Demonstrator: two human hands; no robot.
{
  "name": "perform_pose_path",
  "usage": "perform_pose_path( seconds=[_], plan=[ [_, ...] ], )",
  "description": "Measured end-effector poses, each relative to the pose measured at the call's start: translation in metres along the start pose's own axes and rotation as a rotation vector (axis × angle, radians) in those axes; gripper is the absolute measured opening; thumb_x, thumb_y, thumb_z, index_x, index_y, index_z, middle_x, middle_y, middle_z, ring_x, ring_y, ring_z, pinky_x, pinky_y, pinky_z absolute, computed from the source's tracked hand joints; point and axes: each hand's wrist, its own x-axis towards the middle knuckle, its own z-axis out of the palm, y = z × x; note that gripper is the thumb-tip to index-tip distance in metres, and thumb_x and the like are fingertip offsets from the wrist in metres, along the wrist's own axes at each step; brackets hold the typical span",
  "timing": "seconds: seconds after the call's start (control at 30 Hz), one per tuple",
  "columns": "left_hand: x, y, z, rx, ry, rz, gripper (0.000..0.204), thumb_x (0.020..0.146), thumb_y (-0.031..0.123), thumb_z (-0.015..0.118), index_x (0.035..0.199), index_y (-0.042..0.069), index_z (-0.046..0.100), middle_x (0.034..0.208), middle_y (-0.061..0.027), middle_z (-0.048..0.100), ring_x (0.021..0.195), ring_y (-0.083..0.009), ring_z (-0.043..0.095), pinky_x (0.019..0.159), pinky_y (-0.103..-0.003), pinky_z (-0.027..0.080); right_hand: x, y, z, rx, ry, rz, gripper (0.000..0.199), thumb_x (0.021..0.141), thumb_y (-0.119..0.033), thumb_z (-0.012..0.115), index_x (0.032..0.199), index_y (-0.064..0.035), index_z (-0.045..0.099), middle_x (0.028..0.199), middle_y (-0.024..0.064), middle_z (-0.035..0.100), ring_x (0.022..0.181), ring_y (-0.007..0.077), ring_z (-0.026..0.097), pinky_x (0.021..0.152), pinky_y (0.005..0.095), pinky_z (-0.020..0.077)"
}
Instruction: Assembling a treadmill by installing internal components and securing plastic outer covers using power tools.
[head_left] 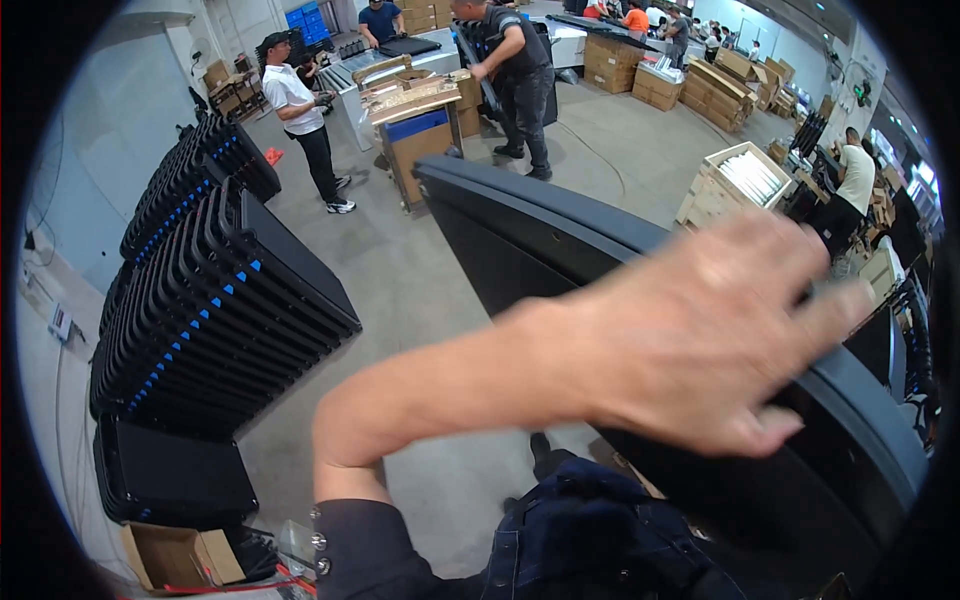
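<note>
My left hand (700, 330) reaches across in front of me from the lower left, slightly blurred. Its back faces up, and thumb and fingers are spread apart with nothing seen in them. Behind and below it a large, long black panel (540, 215) with a thick grey-black rim stands on edge, running from the upper middle to the lower right. The hand hides part of that rim, and I cannot tell whether it touches it. My right hand is out of view.
At left stand stacks of black flat frames (200, 320) with blue tabs. An opened cardboard box (165, 555) lies lower left. Ahead are a person in a white shirt (290, 95), a person in dark clothes (520, 70) and a workbench (415, 100). A wooden crate (715, 195) stands right.
</note>
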Motion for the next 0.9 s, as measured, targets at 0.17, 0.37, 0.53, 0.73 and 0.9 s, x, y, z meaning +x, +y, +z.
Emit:
perform_pose_path(
  seconds=[0.17,0.37,0.53,0.73,0.9],
  plan=[
    [-0.03,-0.064,-0.001,-0.492,-0.042,-0.277,0.084,0.087,0.048,0.063,0.133,-0.02,0.043,0.112,-0.0347,0.06,0.105,-0.0438,0.059,0.095,-0.049,0.046,0.125,0.074,0.012,-0.063,-0.03,0.083,0.061,0.101,-0.059,0.05,0.146,-0.0179,0.05,0.127,0.0093,0.063,0.109,0.0233,0.064,0.101,0.0505,0.0492],
    [-0.225,-0.304,-0.028,-0.835,0.173,-1.075,0.056,0.11,0.044,0.031,0.141,0.001,0.049,0.12,-0.0095,0.064,0.113,-0.0183,0.059,0.104,-0.034,0.042,0.299,0.142,0.056,-0.137,-0.066,0.18,0.06,0.1,-0.059,0.051,0.144,-0.0173,0.052,0.123,0.0098,0.064,0.107,0.0236,0.065,0.098,0.05,0.0512],
    [-0.423,-0.428,-0.027,-1.002,0.656,-1.592,0.05,0.108,0.043,0.039,0.132,0.005,0.061,0.128,-0.0055,0.064,0.118,-0.0173,0.058,0.108,-0.034,0.041,0.431,0.184,0.093,-0.208,-0.067,0.238,0.06,0.1,-0.059,0.051,0.143,-0.0167,0.053,0.12,0.0102,0.065,0.104,0.0238,0.065,0.095,0.0497,0.0529],
    [-0.567,-0.575,-0.01,-1.19,0.945,-1.731,0.042,0.105,0.039,0.047,0.123,0.005,0.064,0.119,-0.0075,0.067,0.109,-0.0186,0.062,0.1,-0.037,0.049,0.554,0.281,0.151,-0.319,-0.008,0.241,0.059,0.1,-0.059,0.051,0.141,-0.016,0.055,0.117,0.0107,0.067,0.101,0.0241,0.066,0.092,0.0493,0.055],
    [-0.637,-0.745,-0.048,-1.335,1.206,-1.826,0.033,0.103,0.033,0.052,0.117,0.005,0.064,0.113,-0.0086,0.069,0.102,-0.0188,0.065,0.092,-0.036,0.054,0.623,0.33,0.214,-0.482,0.048,0.254,0.059,0.1,-0.059,0.051,0.139,-0.0154,0.056,0.114,0.0111,0.068,0.099,0.0243,0.067,0.09,0.0489,0.0567]
  ],
)
